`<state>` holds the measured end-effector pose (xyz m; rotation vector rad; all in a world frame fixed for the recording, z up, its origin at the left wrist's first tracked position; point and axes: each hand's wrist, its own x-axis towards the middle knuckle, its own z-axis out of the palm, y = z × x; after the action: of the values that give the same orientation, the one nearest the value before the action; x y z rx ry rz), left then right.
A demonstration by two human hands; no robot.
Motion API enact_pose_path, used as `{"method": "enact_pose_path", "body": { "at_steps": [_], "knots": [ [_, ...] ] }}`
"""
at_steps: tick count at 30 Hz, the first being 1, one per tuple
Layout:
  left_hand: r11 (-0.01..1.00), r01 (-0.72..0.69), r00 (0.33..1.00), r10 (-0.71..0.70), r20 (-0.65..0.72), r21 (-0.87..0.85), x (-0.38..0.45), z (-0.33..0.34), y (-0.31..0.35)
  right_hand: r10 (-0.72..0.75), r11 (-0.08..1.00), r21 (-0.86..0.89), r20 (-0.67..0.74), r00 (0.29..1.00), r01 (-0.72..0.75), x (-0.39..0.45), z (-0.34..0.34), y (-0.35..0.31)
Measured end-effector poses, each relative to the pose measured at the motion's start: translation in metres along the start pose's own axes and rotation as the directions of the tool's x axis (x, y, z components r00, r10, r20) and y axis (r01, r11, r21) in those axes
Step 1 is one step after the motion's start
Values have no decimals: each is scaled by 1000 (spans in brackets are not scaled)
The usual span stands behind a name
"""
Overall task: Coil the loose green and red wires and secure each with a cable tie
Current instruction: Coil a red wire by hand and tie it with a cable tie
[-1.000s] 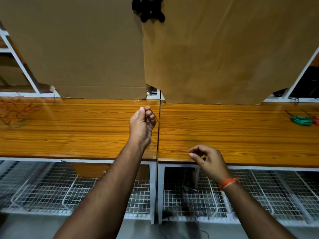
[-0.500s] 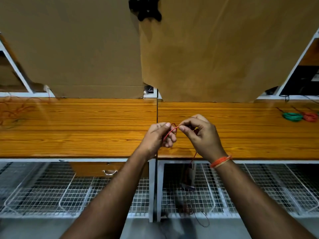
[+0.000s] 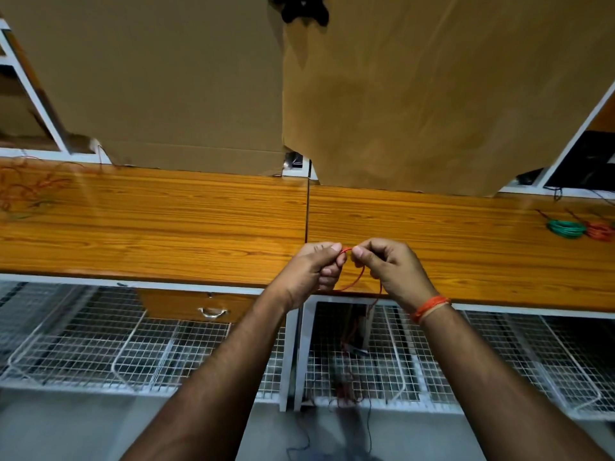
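Both hands meet over the front edge of the wooden bench (image 3: 466, 257), and between them runs a short arc of red wire (image 3: 346, 250). The left hand (image 3: 312, 267) has its thumb and forefinger pinched on one end of that arc, the other fingers curled under; the right hand (image 3: 389, 264) pinches the other end the same way, thumb tip almost touching the left's. Below the pinch the wire falls in a loose loop in front of the right palm, then trails down past the bench edge toward the wire-mesh shelf (image 3: 133, 354), where its end is lost in blur.

It looks thin, light and limp, with just enough spring to hold a curve, so it should bend easily but want to uncoil if let go. A pinch close to the forming loop seems the right hold, feeding slack through the other fingers.

Well out to the right of the grip lie a finished green coil (image 3: 565, 228) and a red coil (image 3: 600, 231) side by side; far to the left sits a tangle of loose wires (image 3: 26, 191)
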<state>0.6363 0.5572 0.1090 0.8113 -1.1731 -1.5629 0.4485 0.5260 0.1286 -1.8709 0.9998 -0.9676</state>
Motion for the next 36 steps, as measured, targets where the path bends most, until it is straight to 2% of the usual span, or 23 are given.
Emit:
{"method": "enact_pose_path", "body": {
  "at_steps": [4, 7, 11, 14, 18, 21, 24, 27, 29, 31, 34, 36],
  "knots": [
    [960, -68, 997, 74, -12, 271, -7, 4, -12, 45, 999, -8, 4, 999, -45, -9, -3, 8],
    [949, -21, 999, 8, 45, 314, -10, 3, -19, 38, 996, -80, 33, 999, -35, -17, -9, 19],
    [972, 142, 987, -153, 45, 186, -7, 6, -25, -15, 976, -213, 116, 993, 40, -22, -23, 30],
    [976, 171, 983, -178, 46, 135, -4, 16, -33, -24, 958, -278, 179, 984, 74, -24, -35, 31],
    [985, 167, 982, -163, 97, -39, 1, 30, -45, -12, 967, -246, 203, 979, 63, -30, -44, 33],
    [976, 126, 991, -115, 72, -177, 6, 38, -50, 2, 993, -117, 196, 981, 21, -33, -48, 41],
    [901, 61, 998, -70, -6, -430, 13, 45, -52, 76, 986, 141, 106, 991, -90, -40, -54, 53],
    [729, 23, 995, -81, -53, -685, 20, 54, -58, 203, 925, 333, -25, 979, -183, -54, -66, 80],
    [632, -16, 994, -72, -79, -775, 23, 63, -61, 262, 899, 384, -90, 961, -209, -64, -78, 103],
    [583, -71, 990, -61, -131, -809, 26, 72, -64, 300, 904, 358, -145, 943, -233, -75, -91, 119],
    [567, -143, 976, -54, -210, -811, 33, 84, -68, 333, 928, 268, -281, 900, -260, -90, -105, 136],
    [590, -188, 955, -77, -286, -786, 40, 96, -74, 277, 961, 76, -310, 910, -266, -97, -113, 144]
  ]
}}
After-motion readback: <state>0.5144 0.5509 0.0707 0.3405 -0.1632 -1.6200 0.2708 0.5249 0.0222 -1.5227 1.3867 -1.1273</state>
